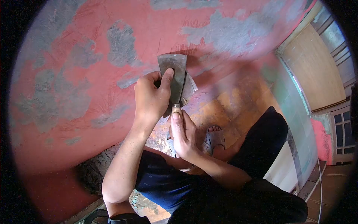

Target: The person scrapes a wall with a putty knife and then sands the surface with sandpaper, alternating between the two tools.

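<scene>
A putty knife with a broad grey metal blade and a pale handle is held up in front of the wall. My right hand is wrapped round the handle, its thumb laid along the top. My left hand grips the blade from the side, thumb pressed flat on the metal and fingers hidden behind it. The blade's wide edge points up and overlaps the pink wall in this view. Bare grey patches break up the wall's pink paint.
A worn orange tiled floor is strewn with paint flakes. My sandalled foot and bent knees in dark trousers are close below my hands. A wooden door panel stands at the right.
</scene>
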Motion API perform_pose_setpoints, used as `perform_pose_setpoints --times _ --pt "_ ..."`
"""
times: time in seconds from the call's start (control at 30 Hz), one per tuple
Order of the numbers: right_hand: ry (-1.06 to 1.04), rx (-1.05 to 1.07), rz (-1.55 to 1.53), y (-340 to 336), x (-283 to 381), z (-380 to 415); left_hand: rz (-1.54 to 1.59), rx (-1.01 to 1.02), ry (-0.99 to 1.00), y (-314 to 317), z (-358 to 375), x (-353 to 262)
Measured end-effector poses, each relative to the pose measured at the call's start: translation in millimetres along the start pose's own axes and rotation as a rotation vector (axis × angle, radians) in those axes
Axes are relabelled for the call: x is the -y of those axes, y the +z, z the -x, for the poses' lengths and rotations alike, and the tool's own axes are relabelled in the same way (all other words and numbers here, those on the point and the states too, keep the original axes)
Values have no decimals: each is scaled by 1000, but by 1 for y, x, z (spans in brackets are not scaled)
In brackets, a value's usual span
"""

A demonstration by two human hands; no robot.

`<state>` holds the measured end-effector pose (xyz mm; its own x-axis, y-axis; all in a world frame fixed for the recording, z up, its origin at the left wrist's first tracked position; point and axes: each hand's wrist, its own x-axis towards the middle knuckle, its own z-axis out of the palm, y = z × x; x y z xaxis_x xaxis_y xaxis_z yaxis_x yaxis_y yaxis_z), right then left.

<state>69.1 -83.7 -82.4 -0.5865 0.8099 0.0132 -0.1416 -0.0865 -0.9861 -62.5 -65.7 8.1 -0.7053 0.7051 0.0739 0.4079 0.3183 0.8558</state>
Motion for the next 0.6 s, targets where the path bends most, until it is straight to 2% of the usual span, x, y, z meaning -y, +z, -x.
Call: perform_pose_setpoints --times 0.1,0.17,0.27,0.43,0.5,0.6 --pt "21 -15 -34 0 1 -2 92 -26 19 4 -2 1" --pt "38 20 -161 -2 4 -7 0 -41 63 3 -3 -4" --pt "-95 -57 -46 -5 18 -24 74 -116 169 9 -8 -21" --pt "-69 -56 -89 -6 23 -20 154 -111 156 10 -10 -26" --pt "-40 -30 -75 -6 18 -15 18 -87 126 4 -6 -25" --pt "-21 -10 -98 -9 11 -9 109 -18 64 2 -9 -8"
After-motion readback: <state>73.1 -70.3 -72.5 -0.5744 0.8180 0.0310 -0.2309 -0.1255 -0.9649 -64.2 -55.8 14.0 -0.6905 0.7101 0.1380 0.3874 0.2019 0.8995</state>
